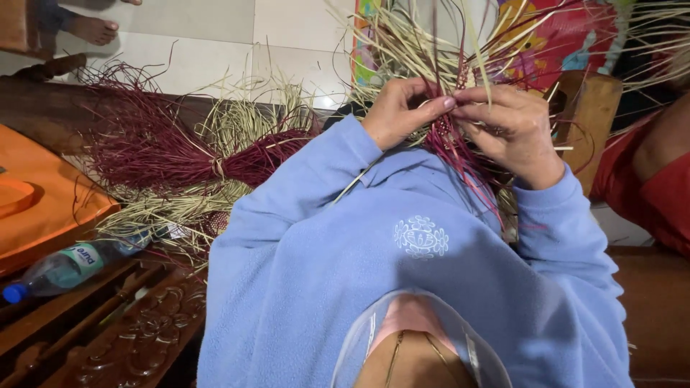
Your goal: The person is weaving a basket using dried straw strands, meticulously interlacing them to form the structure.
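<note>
I hold a piece of woven work made of dark red and pale straw strips in front of my chest. My left hand pinches strips at its upper edge, thumb and fingers closed on them. My right hand grips the same weave from the right, its fingertips meeting the left hand's. Loose pale strips fan upward from the work. My blue fleece sleeves fill the lower view.
A bundle of dark red strips and pale straw lies at left on a dark wooden surface. An orange bag, a plastic bottle, another person's bare foot and a red-clothed person are nearby.
</note>
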